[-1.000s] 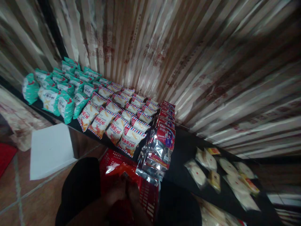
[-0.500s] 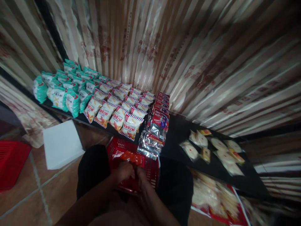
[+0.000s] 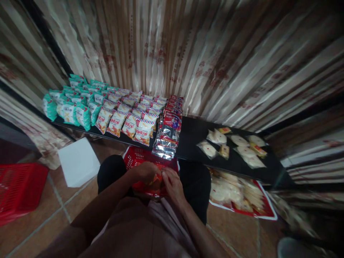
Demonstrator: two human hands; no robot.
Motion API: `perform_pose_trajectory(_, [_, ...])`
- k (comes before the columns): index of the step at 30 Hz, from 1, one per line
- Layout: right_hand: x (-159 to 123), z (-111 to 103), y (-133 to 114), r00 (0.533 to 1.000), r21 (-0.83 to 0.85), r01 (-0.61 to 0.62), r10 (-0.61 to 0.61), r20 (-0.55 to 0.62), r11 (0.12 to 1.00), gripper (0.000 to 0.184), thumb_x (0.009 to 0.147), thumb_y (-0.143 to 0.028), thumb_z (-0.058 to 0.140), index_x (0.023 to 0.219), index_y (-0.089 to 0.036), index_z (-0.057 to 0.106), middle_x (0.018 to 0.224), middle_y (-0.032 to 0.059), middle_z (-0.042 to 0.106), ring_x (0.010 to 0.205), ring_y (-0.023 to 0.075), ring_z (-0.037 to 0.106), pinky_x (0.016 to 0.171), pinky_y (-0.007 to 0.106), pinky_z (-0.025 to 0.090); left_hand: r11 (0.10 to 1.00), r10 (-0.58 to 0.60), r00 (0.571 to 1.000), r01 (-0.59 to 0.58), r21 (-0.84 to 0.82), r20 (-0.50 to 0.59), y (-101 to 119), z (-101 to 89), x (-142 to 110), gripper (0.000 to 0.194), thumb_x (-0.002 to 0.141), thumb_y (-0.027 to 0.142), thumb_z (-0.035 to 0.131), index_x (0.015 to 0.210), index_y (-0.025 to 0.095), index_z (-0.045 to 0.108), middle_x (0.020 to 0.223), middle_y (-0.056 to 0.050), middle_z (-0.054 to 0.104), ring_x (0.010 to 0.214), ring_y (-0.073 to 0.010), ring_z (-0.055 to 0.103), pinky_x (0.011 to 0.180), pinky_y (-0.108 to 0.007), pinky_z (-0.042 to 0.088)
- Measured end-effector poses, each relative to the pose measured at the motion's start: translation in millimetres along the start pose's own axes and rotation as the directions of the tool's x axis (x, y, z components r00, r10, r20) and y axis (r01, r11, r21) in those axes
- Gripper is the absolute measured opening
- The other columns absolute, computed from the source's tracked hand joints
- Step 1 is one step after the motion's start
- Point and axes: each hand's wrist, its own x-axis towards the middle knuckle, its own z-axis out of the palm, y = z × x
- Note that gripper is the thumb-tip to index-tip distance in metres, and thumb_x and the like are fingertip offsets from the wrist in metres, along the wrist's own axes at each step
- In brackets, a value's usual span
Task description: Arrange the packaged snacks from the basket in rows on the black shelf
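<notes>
My left hand and my right hand meet over a red plastic basket between my knees. Between them is an orange-red packet, pinched by the fingers of both hands at its upper edge; its print cannot be read in the dim light. More orange-red colour shows in the basket beneath, partly hidden by my hands. Just beyond the basket, a row of dark red and silver packets lies overlapping on the black shelf, its nearest ones hanging over the front edge.
White snack bags and teal snack bags stand in rows on the left. Flat clear packs of pale discs lie on the right. Below is a red-lined box of packs. A white box and a red crate are on the floor.
My view has shifted, so the shelf sits higher and further left. Both hands have come up and toward me, with the orange-red packet now showing between them.
</notes>
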Motion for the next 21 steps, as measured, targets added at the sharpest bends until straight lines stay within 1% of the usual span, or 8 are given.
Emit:
perform_pose_trajectory(2, [-4,-13,-5,0.994,0.092,0.030,-0.039,0.098,0.995,0.035,0.087,-0.041,0.043,0.106,-0.023,0.066,0.101,0.0047,0.069,0.094,0.0192,0.061,0.086,0.031,0.045,1.000,0.023,0.999,-0.024,0.010,0.026,7,-19.3,2,0.025,0.079,0.016,0.049,0.092,0.021,0.070,0.083,-0.004,0.071,0.073,-0.0156,0.063,0.059,-0.021,0.042])
perform_pose_trajectory(4, [-4,-27,-6,0.982,0.131,0.017,-0.041,0.184,0.991,0.036,0.081,-0.042,0.055,0.110,-0.023,0.064,0.093,0.0023,0.070,0.082,0.0180,0.063,0.075,0.027,0.047,1.000,0.019,0.996,-0.021,0.021,0.086,18,-39.9,5,0.022,0.079,0.019,0.050,0.086,0.022,0.070,0.081,-0.003,0.070,0.073,-0.0156,0.062,0.057,-0.021,0.039])
perform_pose_trajectory(6, [-3,-39,-4,0.975,0.163,0.005,-0.041,0.219,0.987,0.032,0.077,-0.042,0.060,0.101,-0.022,0.066,0.083,0.0000,0.069,0.073,0.0161,0.061,0.067,0.024,0.045,1.000,0.011,0.994,-0.014,0.028,0.107,30,-59.4,10,0.022,0.079,0.021,0.048,0.086,0.023,0.069,0.082,-0.002,0.070,0.072,-0.0150,0.061,0.056,-0.021,0.038])
perform_pose_trajectory(8, [0,-51,-1,0.976,0.229,-0.013,-0.037,0.214,0.973,0.027,0.078,-0.044,0.058,0.086,-0.019,0.067,0.073,-0.0014,0.066,0.067,0.0140,0.058,0.062,0.022,0.043,0.999,0.013,0.995,-0.017,0.042,0.098,41,-75.9,17,0.023,0.081,0.023,0.047,0.086,0.023,0.069,0.083,-0.002,0.069,0.072,-0.0151,0.060,0.057,-0.022,0.038])
perform_pose_trajectory(12, [2,-75,5,0.987,0.426,-0.089,0.023,0.157,0.900,0.032,0.075,-0.048,0.059,0.078,-0.017,0.064,0.068,-0.0019,0.060,0.063,0.0125,0.053,0.058,0.022,0.040,0.999,0.030,0.999,-0.029,0.033,-0.034,55,-102.9,32,0.023,0.083,0.023,0.044,0.090,0.022,0.066,0.089,-0.001,0.068,0.077,-0.0142,0.059,0.063,-0.022,0.040])
perform_pose_trajectory(16, [0,-99,11,0.987,0.535,-0.159,0.123,0.104,0.830,0.034,0.069,-0.050,0.064,0.071,-0.016,0.060,0.064,-0.0025,0.056,0.059,0.0115,0.048,0.056,0.022,0.038,0.998,0.013,0.979,-0.024,-0.054,-0.202,58,-123.4,46,0.026,0.087,0.033,0.044,0.103,0.021,0.061,0.092,-0.001,0.068,0.081,-0.0142,0.060,0.071,-0.023,0.043])
perform_pose_trajectory(18, [-2,-109,16,0.980,0.559,-0.194,0.187,0.069,0.807,0.035,0.066,-0.051,0.066,0.068,-0.016,0.060,0.063,-0.0024,0.056,0.059,0.0116,0.048,0.056,0.023,0.038,0.989,-0.007,0.966,-0.032,-0.145,-0.260,58,-128.3,54,0.034,0.089,0.036,0.042,0.116,0.020,0.053,0.094,-0.002,0.068,0.084,-0.0141,0.061,0.073,-0.024,0.044])
perform_pose_trajectory(21, [-3,-117,25,0.968,0.613,-0.217,0.249,0.035,0.759,0.036,0.064,-0.051,0.068,0.071,-0.017,0.061,0.065,-0.0013,0.059,0.060,0.0130,0.050,0.057,0.024,0.039,0.972,-0.035,0.959,-0.032,-0.232,-0.281,58,-127.9,66,0.042,0.090,0.033,0.042,0.128,0.016,0.043,0.098,-0.004,0.068,0.086,-0.0137,0.061,0.074,-0.024,0.045])
